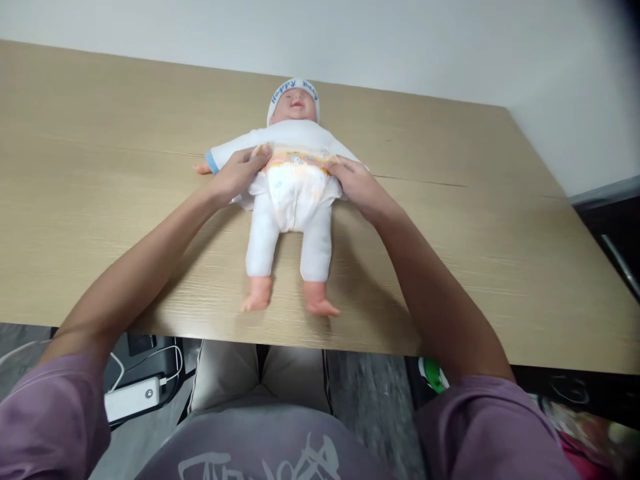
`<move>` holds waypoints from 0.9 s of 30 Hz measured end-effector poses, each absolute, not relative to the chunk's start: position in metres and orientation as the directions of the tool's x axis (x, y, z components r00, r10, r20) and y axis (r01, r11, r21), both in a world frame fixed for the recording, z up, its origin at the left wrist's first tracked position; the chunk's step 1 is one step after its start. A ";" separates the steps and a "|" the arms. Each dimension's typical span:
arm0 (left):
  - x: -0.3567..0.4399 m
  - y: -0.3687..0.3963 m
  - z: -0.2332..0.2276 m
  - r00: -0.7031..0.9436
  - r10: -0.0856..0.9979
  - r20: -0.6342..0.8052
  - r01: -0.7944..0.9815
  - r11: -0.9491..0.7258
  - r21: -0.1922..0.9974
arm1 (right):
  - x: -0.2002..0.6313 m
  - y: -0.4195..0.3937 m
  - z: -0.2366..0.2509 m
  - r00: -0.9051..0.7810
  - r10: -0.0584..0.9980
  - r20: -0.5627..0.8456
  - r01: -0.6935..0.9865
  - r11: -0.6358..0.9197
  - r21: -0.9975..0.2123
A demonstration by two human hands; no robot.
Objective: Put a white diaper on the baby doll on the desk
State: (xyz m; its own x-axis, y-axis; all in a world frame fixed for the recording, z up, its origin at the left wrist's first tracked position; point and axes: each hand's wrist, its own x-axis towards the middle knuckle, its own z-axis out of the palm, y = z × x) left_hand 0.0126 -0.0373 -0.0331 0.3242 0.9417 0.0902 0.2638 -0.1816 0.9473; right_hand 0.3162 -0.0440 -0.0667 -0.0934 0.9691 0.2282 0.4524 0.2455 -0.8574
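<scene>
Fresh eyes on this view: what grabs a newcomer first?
First, the white-clad doll lying face up mid-table, its bare feet toward the person. Next, the diaper across its hips, with the left hand and right hand at opposite ends of the colorful waistband.

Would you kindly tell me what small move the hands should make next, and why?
Probably the right hand should draw up the white edge at its side while the left hand steadies the diaper: both hands hold the front's upper corners, and white edges jut out beside the doll.
</scene>
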 end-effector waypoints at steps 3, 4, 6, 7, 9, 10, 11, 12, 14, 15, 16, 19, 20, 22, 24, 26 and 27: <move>0.010 -0.060 -0.026 0.280 0.959 0.050 0.371 -0.156 0.915 | 0.317 -0.073 -0.061 -0.168 0.972 0.164 0.412 0.220 -0.884; 0.010 -0.063 -0.024 0.265 0.963 0.052 0.418 -0.164 0.893 | 0.317 -0.079 -0.060 -0.156 0.972 0.178 0.423 0.228 -0.877; 0.010 -0.064 -0.016 0.232 0.969 0.086 0.532 -0.200 0.823 | 0.317 -0.085 -0.062 -0.071 0.967 0.245 0.485 0.248 -0.839; 0.011 -0.063 -0.011 0.207 0.970 0.126 0.590 -0.227 0.775 | 0.318 -0.087 -0.064 -0.017 0.958 0.288 0.531 0.253 -0.809; 0.015 -0.064 0.000 0.163 0.952 0.257 0.693 -0.297 0.658 | 0.321 -0.095 -0.067 0.062 0.929 0.365 0.643 0.242 -0.726; 0.018 -0.066 0.005 0.154 0.930 0.335 0.729 -0.335 0.596 | 0.323 -0.101 -0.070 0.075 0.918 0.390 0.700 0.230 -0.676; 0.024 -0.069 0.010 0.161 0.900 0.406 0.753 -0.378 0.538 | 0.326 -0.108 -0.072 0.073 0.910 0.408 0.752 0.219 -0.621; 0.030 -0.073 0.014 0.192 0.866 0.461 0.762 -0.428 0.486 | 0.328 -0.116 -0.075 0.062 0.905 0.420 0.796 0.209 -0.568; 0.048 -0.083 0.017 0.310 0.804 0.508 0.735 -0.541 0.408 | 0.331 -0.130 -0.081 0.040 0.905 0.424 0.856 0.187 -0.482; 0.057 -0.087 0.017 0.380 0.775 0.505 0.704 -0.596 0.385 | 0.332 -0.136 -0.084 0.034 0.907 0.420 0.875 0.176 -0.451; 0.066 -0.091 0.015 0.447 0.748 0.491 0.671 -0.643 0.369 | 0.333 -0.140 -0.086 0.032 0.910 0.414 0.889 0.164 -0.428; 0.086 -0.097 0.005 0.551 0.713 0.433 0.622 -0.697 0.357 | 0.332 -0.142 -0.090 0.066 0.924 0.377 0.899 0.109 -0.424; 0.090 -0.097 0.003 0.555 0.720 0.417 0.627 -0.691 0.359 | 0.332 -0.140 -0.089 0.089 0.932 0.351 0.891 0.083 -0.447; 0.092 -0.097 0.001 0.544 0.743 0.390 0.649 -0.667 0.365 | 0.332 -0.137 -0.087 0.147 0.950 0.276 0.861 0.014 -0.508; 0.092 -0.096 0.001 0.535 0.759 0.371 0.667 -0.649 0.366 | 0.333 -0.134 -0.084 0.198 0.961 0.193 0.832 -0.061 -0.551; 0.091 -0.096 0.002 0.538 0.763 0.358 0.674 -0.644 0.362 | 0.336 -0.133 -0.080 0.213 0.969 0.123 0.812 -0.105 -0.574; 0.091 -0.096 0.002 0.542 0.763 0.353 0.674 -0.645 0.360 | 0.338 -0.134 -0.079 0.201 0.975 0.097 0.798 -0.106 -0.593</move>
